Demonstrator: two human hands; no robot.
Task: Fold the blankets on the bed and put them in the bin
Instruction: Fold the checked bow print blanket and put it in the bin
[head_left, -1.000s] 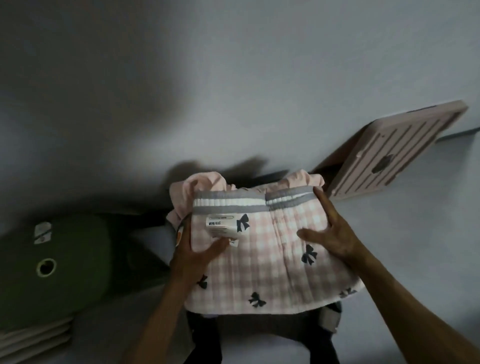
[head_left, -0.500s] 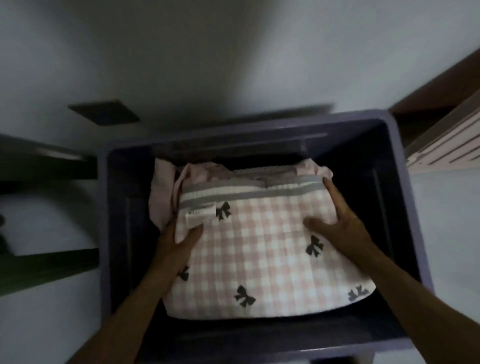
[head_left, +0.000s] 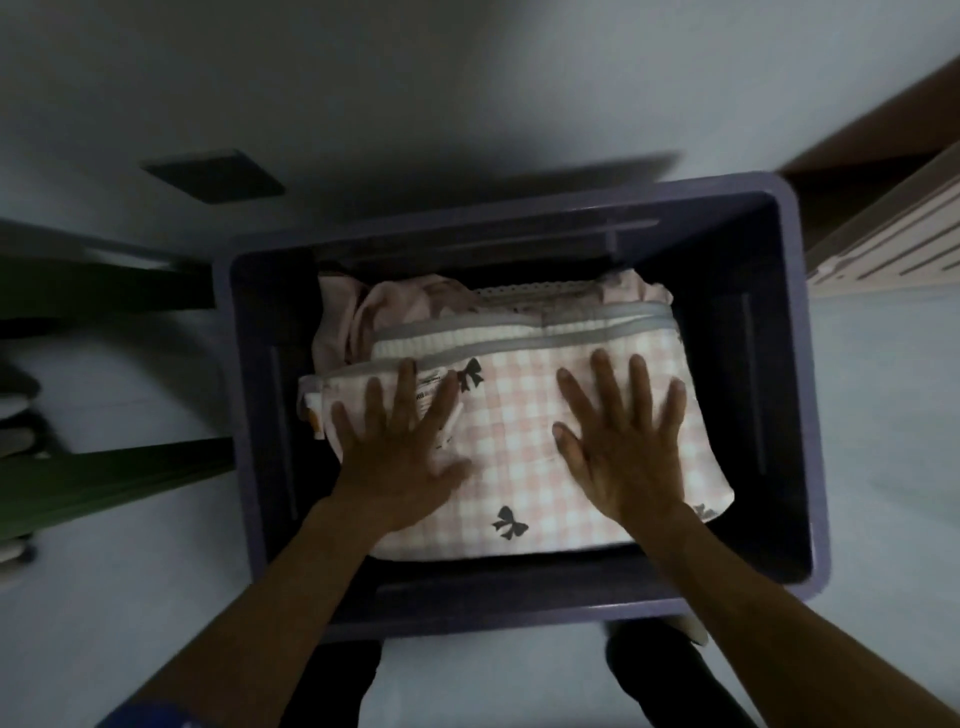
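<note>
Left hand (head_left: 402, 460) and right hand (head_left: 623, 457), fingers spread flat, press folded pink checked bow-print blanket (head_left: 524, 467) into dark purple plastic bin (head_left: 800, 364). Risk: uneven pressing shifts the folds, bunching the pink cloth (head_left: 363, 317) behind.

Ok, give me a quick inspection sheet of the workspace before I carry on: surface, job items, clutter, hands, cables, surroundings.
Surface: pale floor under the bin; the bed is out of view.
Job's things: folded pink checked blanket with dark bows lies inside the purple bin; a plain pink blanket shows beneath it at the far side.
Clutter: dark flat square on the floor beyond the bin.
Grippers: left hand and right hand lie flat, fingers spread, pressing on the checked blanket.
Cables: nothing seen.
Surroundings: green object at left; pink slatted panel at right; dim light.
</note>
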